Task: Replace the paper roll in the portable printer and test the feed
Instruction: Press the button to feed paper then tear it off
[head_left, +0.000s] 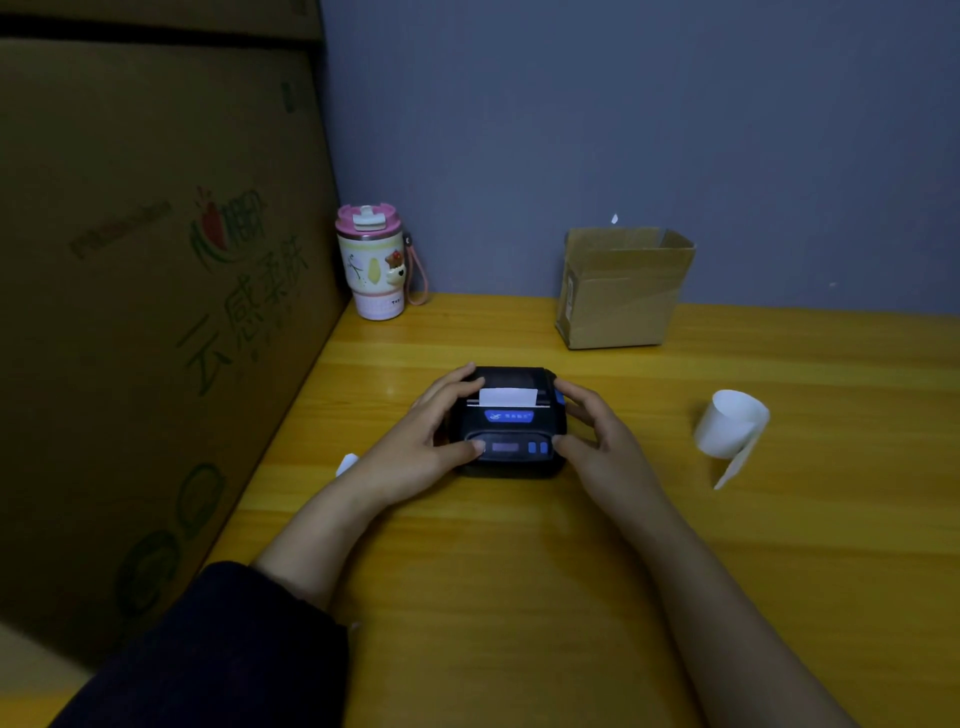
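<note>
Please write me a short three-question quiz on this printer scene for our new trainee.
1. True or false: paper sticks out of the slot of the printer.
2. Where does the loose paper roll lie: A) inside the cardboard box, B) on the table to the printer's right, C) beside the tumbler?
3. Which thumb rests on the printer's front panel, by the display?

Key: 1 true. 2 B. 3 The thumb of the left hand; the right hand grips the other side.
</note>
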